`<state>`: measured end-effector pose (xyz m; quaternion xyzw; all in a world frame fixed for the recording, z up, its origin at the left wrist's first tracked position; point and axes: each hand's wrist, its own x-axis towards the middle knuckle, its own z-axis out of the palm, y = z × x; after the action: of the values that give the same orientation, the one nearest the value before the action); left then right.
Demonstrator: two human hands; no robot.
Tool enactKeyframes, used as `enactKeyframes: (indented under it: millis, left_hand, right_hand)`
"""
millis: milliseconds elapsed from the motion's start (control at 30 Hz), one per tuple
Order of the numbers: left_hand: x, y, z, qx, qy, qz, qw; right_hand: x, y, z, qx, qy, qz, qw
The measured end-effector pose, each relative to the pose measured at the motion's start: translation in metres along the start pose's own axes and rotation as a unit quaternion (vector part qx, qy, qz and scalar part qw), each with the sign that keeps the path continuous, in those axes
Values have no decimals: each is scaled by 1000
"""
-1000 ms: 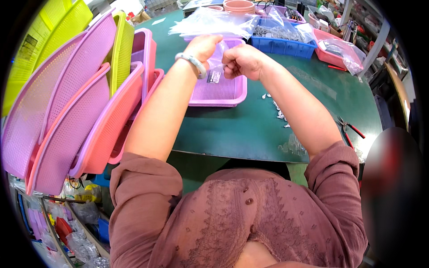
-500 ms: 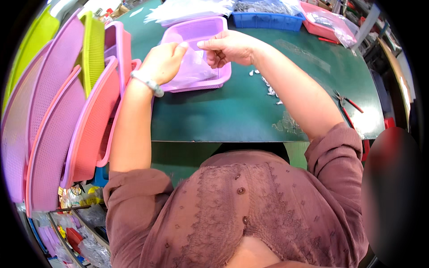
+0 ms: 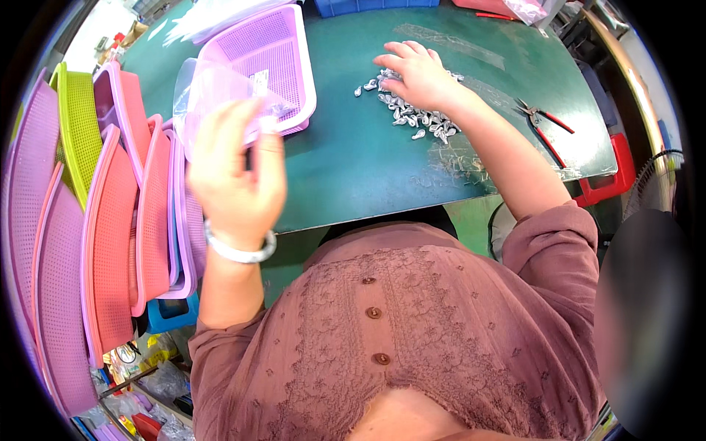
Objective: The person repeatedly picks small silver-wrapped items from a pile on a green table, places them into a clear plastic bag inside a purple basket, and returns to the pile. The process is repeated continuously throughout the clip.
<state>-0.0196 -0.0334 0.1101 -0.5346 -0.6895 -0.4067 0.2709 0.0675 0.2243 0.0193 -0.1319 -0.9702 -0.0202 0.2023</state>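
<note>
My left hand point(image 3: 239, 169), smeared by motion, is at the near left side of the purple mesh basket point(image 3: 307, 73). Its fingers and thumb pinch a clear plastic bag point(image 3: 213, 88), which spreads across the basket's near left part and over its rim. Something small shows in the bag's right corner, too unclear to name. My right hand point(image 3: 423, 77) reaches across the green table with fingers spread, over a pile of small silver teardrop-shaped metal pieces point(image 3: 412, 116). The palm hides part of the pile, and no piece shows in its fingers.
Cutting pliers with red handles point(image 3: 540, 125) lie to the right on the green table point(image 3: 353, 176). Stacked pink, purple and green baskets point(image 3: 110, 242) crowd the left side. At the back are white plastic bags point(image 3: 220, 18), a blue bin point(image 3: 368, 7) and a pink tray point(image 3: 493, 6).
My hands have parted: the right left the basket for the silver pieces and opened, while the left drew nearer with the plastic bag. The view has shifted, showing more of the pile.
</note>
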Motion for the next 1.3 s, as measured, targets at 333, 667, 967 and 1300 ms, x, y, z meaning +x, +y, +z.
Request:
enactKeyframes:
  millis: [333, 667, 967, 1300]
  left_hand:
    - [-42, -23, 120, -27, -203, -85, 975]
    - [-25, -32, 158, 35, -319, -81, 944]
    - [-55, -30, 113, -97, -292, -74, 949]
    - [-92, -6, 74, -213, -220, -216, 927]
  right_hand:
    - [-10, -9, 13, 133, -100, -132, 977]
    - [-43, -17, -9, 164, -92, -150, 971]
    - [-57, -30, -18, 166, -41, -108, 979]
    - [-77, -74, -20, 271, 45, -72, 959]
